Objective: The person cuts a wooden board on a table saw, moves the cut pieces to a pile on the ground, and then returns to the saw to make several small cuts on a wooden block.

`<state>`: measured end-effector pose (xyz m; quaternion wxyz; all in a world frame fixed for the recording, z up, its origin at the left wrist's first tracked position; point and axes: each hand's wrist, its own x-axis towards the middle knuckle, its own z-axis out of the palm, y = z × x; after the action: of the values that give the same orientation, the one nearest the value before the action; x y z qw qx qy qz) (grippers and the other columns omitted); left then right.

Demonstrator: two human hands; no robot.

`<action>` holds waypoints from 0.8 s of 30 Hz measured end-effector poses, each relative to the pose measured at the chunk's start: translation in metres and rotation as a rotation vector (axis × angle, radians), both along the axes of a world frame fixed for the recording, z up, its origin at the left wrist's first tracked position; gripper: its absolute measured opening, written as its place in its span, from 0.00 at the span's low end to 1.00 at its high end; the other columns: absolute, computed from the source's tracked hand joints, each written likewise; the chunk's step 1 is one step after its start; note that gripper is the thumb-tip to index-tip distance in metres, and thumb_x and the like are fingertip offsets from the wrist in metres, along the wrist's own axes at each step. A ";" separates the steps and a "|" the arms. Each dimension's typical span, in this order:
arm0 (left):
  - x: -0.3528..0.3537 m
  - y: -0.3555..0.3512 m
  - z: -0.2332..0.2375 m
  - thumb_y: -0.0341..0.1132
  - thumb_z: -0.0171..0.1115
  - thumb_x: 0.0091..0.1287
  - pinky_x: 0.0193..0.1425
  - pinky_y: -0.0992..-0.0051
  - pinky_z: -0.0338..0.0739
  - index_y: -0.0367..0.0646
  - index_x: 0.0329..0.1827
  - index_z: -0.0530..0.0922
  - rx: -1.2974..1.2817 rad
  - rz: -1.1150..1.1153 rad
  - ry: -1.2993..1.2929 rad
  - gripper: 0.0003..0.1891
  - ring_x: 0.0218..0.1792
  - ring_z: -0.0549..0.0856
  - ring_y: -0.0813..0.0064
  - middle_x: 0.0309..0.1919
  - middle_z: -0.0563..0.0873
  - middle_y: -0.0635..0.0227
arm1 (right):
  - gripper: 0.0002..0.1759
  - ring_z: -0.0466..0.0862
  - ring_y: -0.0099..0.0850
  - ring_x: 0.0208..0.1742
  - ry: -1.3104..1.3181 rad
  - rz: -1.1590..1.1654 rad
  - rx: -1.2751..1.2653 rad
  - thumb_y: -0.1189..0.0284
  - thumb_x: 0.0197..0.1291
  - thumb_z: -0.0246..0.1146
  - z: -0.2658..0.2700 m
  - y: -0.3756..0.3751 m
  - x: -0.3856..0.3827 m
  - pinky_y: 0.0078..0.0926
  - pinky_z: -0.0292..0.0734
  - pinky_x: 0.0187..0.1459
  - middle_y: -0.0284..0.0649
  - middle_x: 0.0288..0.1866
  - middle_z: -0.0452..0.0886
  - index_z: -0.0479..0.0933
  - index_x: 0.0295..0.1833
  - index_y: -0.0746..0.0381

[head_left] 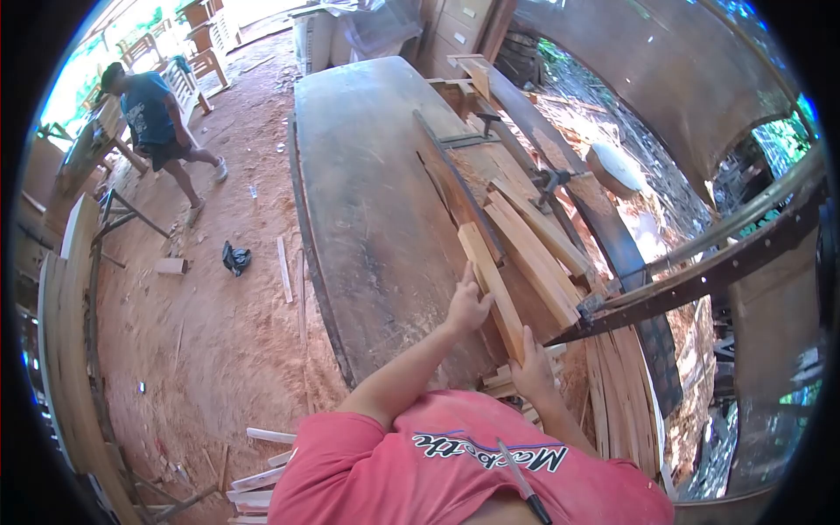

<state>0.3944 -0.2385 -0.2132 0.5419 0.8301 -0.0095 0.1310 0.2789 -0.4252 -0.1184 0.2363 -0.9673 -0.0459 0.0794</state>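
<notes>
A pale wooden batten [496, 289] lies lengthwise on the brown worktable [367, 166], its far end beside the long wooden fence [451, 184]. My left hand [470, 302] grips the batten from its left side, near the middle, with the thumb toward me. At the near end, my right hand [532, 369] is closed around the wood, its fingers partly hidden. Several cut boards [529, 254] are stacked just to the right of the batten. A metal clamp [551, 184] sits beyond them.
A person [157, 122] in a blue shirt walks at the far left. Long planks [66, 350] stand at the left edge, and more boards [626, 394] lie at my right. A black plastic bag [235, 259] and a wood block [171, 266] are on the dusty floor.
</notes>
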 end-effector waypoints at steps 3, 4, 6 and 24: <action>0.005 0.008 0.013 0.40 0.70 0.64 0.66 0.62 0.74 0.20 0.42 0.80 -0.207 -0.209 0.167 0.23 0.62 0.80 0.43 0.80 0.50 0.38 | 0.41 0.77 0.61 0.60 0.078 0.009 -0.036 0.69 0.60 0.68 0.009 0.002 0.006 0.49 0.72 0.60 0.67 0.60 0.75 0.60 0.78 0.63; 0.008 0.007 0.013 0.44 0.69 0.65 0.68 0.62 0.73 0.21 0.38 0.80 -0.122 -0.211 0.181 0.24 0.63 0.78 0.42 0.80 0.49 0.37 | 0.41 0.77 0.61 0.60 0.074 -0.008 -0.042 0.69 0.60 0.68 0.013 0.002 0.007 0.49 0.72 0.60 0.67 0.60 0.75 0.60 0.78 0.63; 0.017 0.003 0.015 0.52 0.66 0.67 0.72 0.62 0.69 0.23 0.33 0.82 0.014 -0.223 0.196 0.30 0.67 0.75 0.38 0.79 0.46 0.33 | 0.33 0.81 0.55 0.52 0.049 0.028 0.028 0.69 0.61 0.68 0.022 0.003 0.021 0.46 0.76 0.52 0.62 0.51 0.79 0.70 0.72 0.62; 0.009 0.008 0.022 0.50 0.67 0.68 0.79 0.62 0.59 0.21 0.29 0.82 -0.005 -0.274 0.150 0.30 0.75 0.61 0.32 0.81 0.39 0.35 | 0.26 0.84 0.33 0.51 -0.021 -0.502 0.364 0.55 0.67 0.62 -0.074 -0.142 0.275 0.32 0.76 0.54 0.45 0.48 0.86 0.80 0.61 0.63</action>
<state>0.4036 -0.2301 -0.1913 0.5561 0.8271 -0.0819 -0.0064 0.5543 -0.5671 -0.1920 0.4176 -0.8910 0.1784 -0.0010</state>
